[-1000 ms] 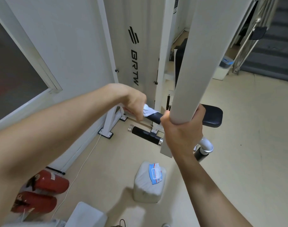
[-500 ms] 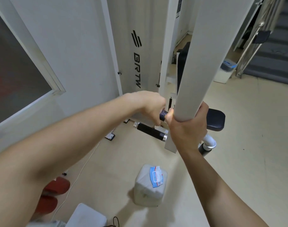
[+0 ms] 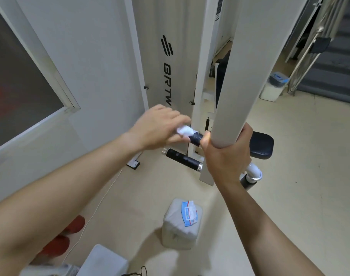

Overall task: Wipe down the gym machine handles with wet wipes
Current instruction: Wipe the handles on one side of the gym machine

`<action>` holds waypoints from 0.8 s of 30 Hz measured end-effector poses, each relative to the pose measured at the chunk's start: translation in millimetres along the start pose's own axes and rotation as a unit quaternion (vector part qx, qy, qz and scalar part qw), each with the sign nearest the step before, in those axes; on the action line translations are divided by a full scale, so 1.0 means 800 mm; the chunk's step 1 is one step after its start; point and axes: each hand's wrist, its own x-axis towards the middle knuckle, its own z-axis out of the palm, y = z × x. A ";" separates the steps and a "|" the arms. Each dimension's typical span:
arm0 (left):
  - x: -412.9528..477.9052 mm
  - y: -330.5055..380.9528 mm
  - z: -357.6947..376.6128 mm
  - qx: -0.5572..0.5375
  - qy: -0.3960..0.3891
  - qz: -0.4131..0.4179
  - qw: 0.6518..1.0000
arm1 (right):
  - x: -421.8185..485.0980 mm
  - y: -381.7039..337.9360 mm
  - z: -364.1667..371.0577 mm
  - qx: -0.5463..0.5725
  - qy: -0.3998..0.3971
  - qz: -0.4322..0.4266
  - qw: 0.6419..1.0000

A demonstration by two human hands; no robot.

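Observation:
My left hand (image 3: pixel 160 126) holds a crumpled white wet wipe (image 3: pixel 185 130) against the outer end of a short black handle (image 3: pixel 196 138) that sticks out from the white machine arm (image 3: pixel 244 76). My right hand (image 3: pixel 228 154) grips the lower end of that thick white arm, right beside the handle. A second black handle with chrome ends (image 3: pixel 182 159) sits lower down, untouched. The pack of wet wipes (image 3: pixel 182 224) stands on the floor below my hands, with a wipe poking out of its blue lid.
The white machine column (image 3: pixel 166 56) and a wall with a window (image 3: pixel 20 76) stand to the left. A black seat pad (image 3: pixel 262 146) is behind my right hand. Red fire extinguishers (image 3: pixel 66 234) lie low left, with a white box (image 3: pixel 104 259) near them. A bin (image 3: pixel 273 86) and stairs are far right.
My left hand has slid the wipe outward along the black handle, away from my right hand, so the handle's inner part shows again. My right hand keeps its grip on the arm.

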 end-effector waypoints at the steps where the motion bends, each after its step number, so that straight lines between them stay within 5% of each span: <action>1: -0.013 -0.013 -0.006 -0.024 0.014 -0.023 0.999 | 0.000 0.000 0.001 -0.001 0.004 -0.002 1.000; 9: -0.008 -0.005 -0.027 -0.068 0.035 -0.185 0.980 | -0.005 0.002 0.004 -0.002 0.025 -0.007 1.000; 13: -0.002 -0.005 -0.035 -0.228 0.145 -0.389 0.881 | -0.008 -0.001 0.004 0.001 0.028 -0.007 1.000; 19: -0.014 0.015 -0.039 -0.397 0.253 -0.487 0.735 | -0.007 0.001 0.006 0.000 0.030 -0.011 0.999; 22: 0.003 -0.019 -0.035 -0.399 0.241 -0.526 0.711 | -0.009 0.000 0.007 0.002 0.025 -0.004 1.000; 24: 0.010 -0.046 -0.026 -0.362 0.171 -0.546 0.735 | -0.010 0.000 0.006 0.002 0.027 -0.003 1.000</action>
